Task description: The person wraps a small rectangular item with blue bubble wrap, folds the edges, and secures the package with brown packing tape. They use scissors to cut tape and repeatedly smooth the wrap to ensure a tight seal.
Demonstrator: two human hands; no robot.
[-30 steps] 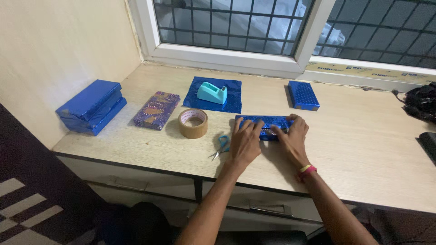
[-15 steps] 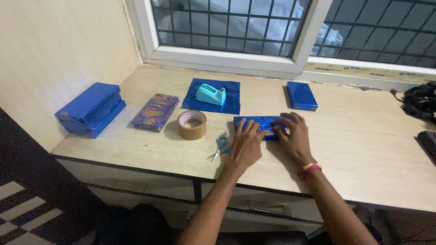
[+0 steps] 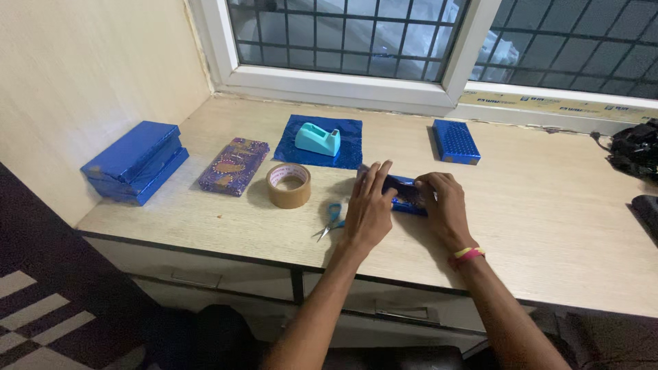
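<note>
Nearest the camera, two bare forearms reaching up from 6 o'clock onto the pale wooden table (image 3: 548, 226). Around the right wrist, a yellow and red band (image 3: 464, 255). Left hand (image 3: 368, 209) flat, fingers straight and spread, grip released, resting against the left end of a small blue wrapped box (image 3: 406, 192). Right hand (image 3: 444, 205) curled over the right end of the same box, grip closed on it, fingertips pressing the shiny blue paper. Box lying near the middle of the table, partly hidden between both hands.

Just at 9 o'clock of the left hand, small blue-handled scissors (image 3: 332, 219) lying flat. Beyond them, toward 10 o'clock, a roll of brown tape (image 3: 288, 186) lying flat on its side. Farther at 9 o'clock, a purple patterned packet (image 3: 234, 166), and well apart at the far left edge, a stack of blue wrapped boxes (image 3: 134, 161) by the wall.

At 12 o'clock of the roll, a turquoise tape dispenser (image 3: 317, 139) standing on a flat sheet of blue paper (image 3: 349, 152). At 1 o'clock of the hands, another blue dotted box (image 3: 456, 142) near the window frame (image 3: 343, 85). At the far right edge, a dark tangle, too dim to tell.
</note>
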